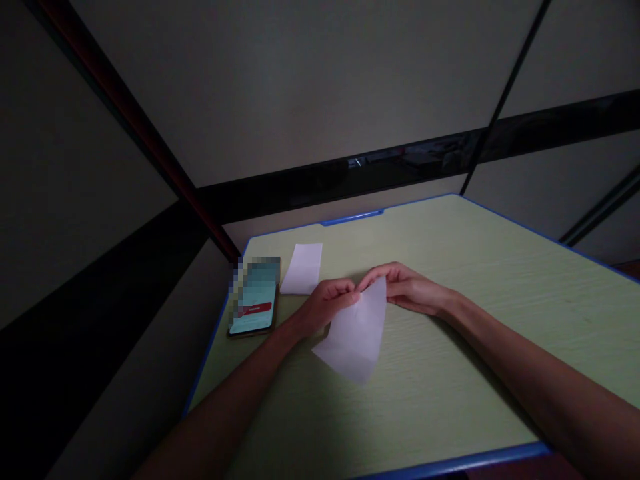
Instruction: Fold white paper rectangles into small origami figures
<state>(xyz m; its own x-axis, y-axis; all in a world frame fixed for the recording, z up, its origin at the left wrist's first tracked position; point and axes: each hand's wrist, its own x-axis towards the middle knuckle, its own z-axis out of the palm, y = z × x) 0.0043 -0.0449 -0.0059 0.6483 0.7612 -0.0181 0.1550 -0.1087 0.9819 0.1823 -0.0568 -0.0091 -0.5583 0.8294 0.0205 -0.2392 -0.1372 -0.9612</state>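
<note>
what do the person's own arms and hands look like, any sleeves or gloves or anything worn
The left hand and right hand are ungloved. Both the left forearm and right forearm are bare, with no sleeve, watch or bracelet showing.

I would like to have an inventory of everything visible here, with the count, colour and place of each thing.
held sheet: one, white, between the hands, over the table
paper piece or stack: one, white, on the table, right of the phone
phone: one, teal screen with red bar, partly pixelated, table's left side
table: one, pale green with blue edging, under the hands
edge strip: one, blue, table's far edge
panels: several, grey, behind and left
glossy band: one, black, across the rear panels
left hand: one, bare, fingers pinching the sheet
right hand: one, bare, fingers partly behind the sheet
</note>
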